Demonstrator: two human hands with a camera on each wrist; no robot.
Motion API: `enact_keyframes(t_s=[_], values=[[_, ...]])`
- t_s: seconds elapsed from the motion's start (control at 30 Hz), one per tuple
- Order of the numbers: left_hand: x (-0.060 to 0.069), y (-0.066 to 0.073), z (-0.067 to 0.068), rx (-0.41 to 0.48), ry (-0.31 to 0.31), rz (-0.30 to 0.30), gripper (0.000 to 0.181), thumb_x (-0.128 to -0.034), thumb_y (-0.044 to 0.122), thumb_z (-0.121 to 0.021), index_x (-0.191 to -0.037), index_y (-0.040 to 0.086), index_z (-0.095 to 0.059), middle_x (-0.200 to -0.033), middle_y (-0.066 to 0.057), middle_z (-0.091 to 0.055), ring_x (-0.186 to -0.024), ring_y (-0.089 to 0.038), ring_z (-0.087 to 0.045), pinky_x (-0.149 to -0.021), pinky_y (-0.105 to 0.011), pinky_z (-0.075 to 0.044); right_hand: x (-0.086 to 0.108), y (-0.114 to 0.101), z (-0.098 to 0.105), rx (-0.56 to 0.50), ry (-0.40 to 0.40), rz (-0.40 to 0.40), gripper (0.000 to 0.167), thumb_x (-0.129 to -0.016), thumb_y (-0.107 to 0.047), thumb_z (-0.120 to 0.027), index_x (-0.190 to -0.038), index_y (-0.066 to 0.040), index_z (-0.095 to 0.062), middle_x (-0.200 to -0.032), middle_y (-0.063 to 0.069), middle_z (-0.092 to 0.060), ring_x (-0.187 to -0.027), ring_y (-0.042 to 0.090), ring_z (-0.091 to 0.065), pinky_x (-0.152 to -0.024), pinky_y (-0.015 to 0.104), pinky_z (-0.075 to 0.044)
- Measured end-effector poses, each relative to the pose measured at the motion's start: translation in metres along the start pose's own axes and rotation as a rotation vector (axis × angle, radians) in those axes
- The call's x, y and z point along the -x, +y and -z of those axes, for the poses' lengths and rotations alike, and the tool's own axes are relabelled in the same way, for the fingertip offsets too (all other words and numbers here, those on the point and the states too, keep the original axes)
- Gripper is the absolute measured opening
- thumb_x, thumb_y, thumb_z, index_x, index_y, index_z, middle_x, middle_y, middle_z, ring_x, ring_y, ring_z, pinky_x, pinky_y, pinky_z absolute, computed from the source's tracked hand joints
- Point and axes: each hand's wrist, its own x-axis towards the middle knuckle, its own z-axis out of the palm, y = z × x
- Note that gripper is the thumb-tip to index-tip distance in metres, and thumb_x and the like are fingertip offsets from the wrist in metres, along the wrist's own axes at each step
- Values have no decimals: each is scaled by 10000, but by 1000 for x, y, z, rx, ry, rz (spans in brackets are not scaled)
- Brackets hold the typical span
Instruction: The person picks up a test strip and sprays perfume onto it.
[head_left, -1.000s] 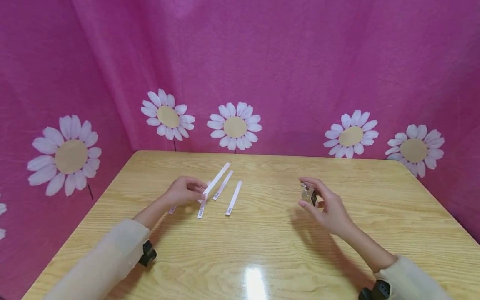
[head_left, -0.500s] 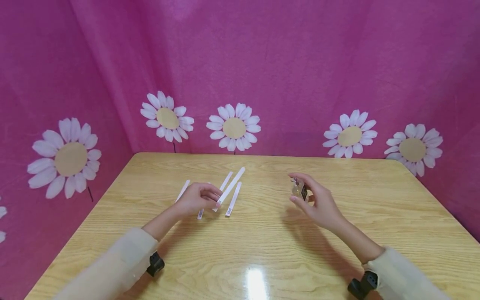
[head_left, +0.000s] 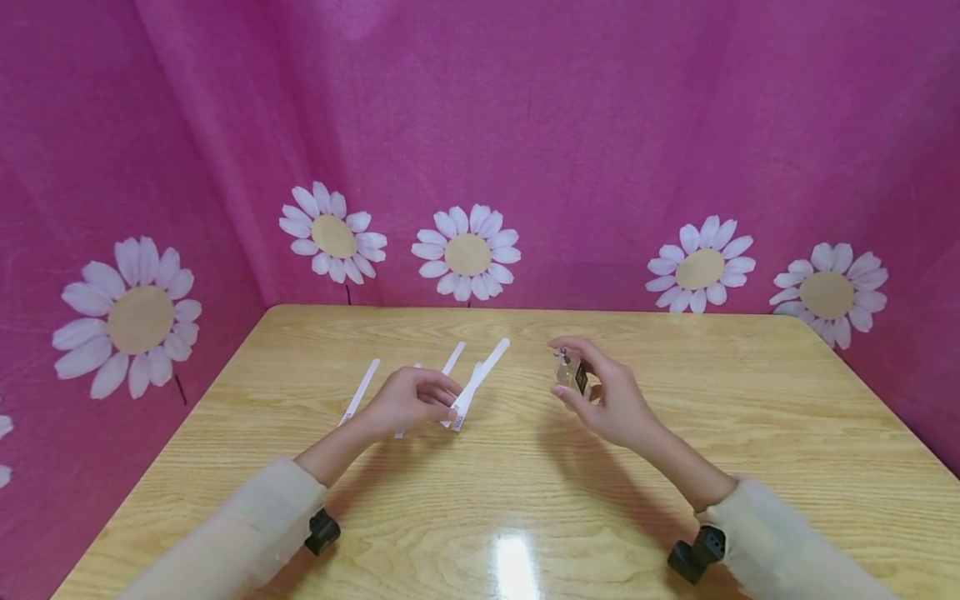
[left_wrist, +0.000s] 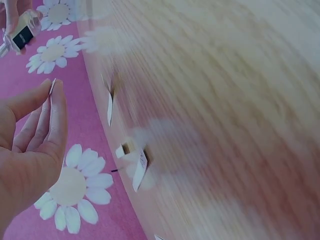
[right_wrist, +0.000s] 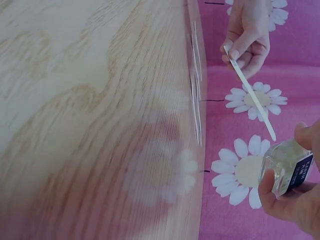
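In the head view my left hand [head_left: 412, 402] pinches one end of a white perfume test strip [head_left: 491, 365] between thumb and fingertips. The strip slants up and away to the right, above the table. My right hand [head_left: 617, 402] grips a small clear glass perfume bottle [head_left: 570, 372], its forefinger at the top and thumb below. Pale liquid and a dark label show on the bottle [right_wrist: 286, 167] in the right wrist view. A gap separates the strip's free end from the bottle in the head view. Several more strips [head_left: 362, 390] lie on the table around and under my left hand.
The wooden table [head_left: 450, 517] reaches back to a pink curtain [head_left: 570, 150] printed with white daisies. Each wrist carries a black camera [head_left: 322, 532] below the sleeve. Light glares off the table's front middle.
My left hand has moved right with the pinched strip, uncovering a strip at the left. My right hand has brought the bottle leftward, so strip and bottle are closer together.
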Motion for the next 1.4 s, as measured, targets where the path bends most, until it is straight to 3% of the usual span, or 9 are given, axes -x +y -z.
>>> enact_keyframes(t_s=[0.1,0.33,0.5,0.63,0.83,1.0,1.23,1.4], values=[[0,3,-2,-8,5,10,294,-781,27,-756,-1067,-5,-700,-944,-179,-732,-858,-141,-687,-797,-274,-582,-2,-1,-3,11,-9,-6,505,-816,-29,-735,-1274,-133,-553,-1104,112,-677,-828,192,-668,-428,204,-469],[1,8,-4,-22,8,14,273,-783,50,-764,-1048,14,-708,-923,-160,-737,-831,-129,-684,-714,-227,-551,-5,-4,-9,25,16,-6,491,-814,-58,-747,-1261,-146,-564,-1056,118,-691,-747,129,-644,-410,195,-455],[1,9,-5,4,3,19,271,-784,41,-762,-1047,4,-706,-928,-166,-730,-834,-127,-681,-768,-268,-580,-3,-7,-11,15,27,-24,465,-817,-64,-745,-1243,-136,-573,-918,86,-679,-679,84,-604,-402,186,-442],[2,9,-6,-2,7,29,270,-786,48,-763,-1048,16,-708,-928,-154,-732,-845,-131,-685,-799,-288,-580,-3,-7,-11,13,47,-25,491,-819,-51,-739,-1272,-110,-559,-926,104,-686,-698,90,-614,-399,176,-436],[2,10,-6,14,12,37,276,-785,37,-762,-1053,2,-704,-918,-162,-732,-827,-135,-694,-776,-274,-582,-1,-7,-12,90,87,-3,506,-795,-56,-762,-1257,-132,-571,-912,89,-666,-566,20,-492,-393,130,-406],[3,10,-5,4,9,25,279,-785,45,-762,-1054,3,-703,-912,-163,-737,-816,-144,-706,-731,-243,-564,2,-8,-12,131,114,-2,476,-779,-67,-778,-1214,-131,-595,-919,88,-655,-551,16,-479,-404,124,-398],[8,4,0,-2,10,-5,294,-778,16,-754,-1063,-26,-691,-925,-186,-730,-844,-150,-695,-786,-279,-584,5,-9,-7,115,105,-4,528,-789,-51,-767,-1271,-129,-568,-969,116,-653,-560,-2,-469,-419,149,-436],[11,-9,11,-12,34,26,286,-780,28,-754,-1055,-21,-694,-907,-176,-734,-809,-98,-679,-751,-268,-578,9,-7,0,102,94,-23,552,-781,-34,-769,-1283,-136,-562,-939,82,-647,-586,0,-465,-423,182,-444]])
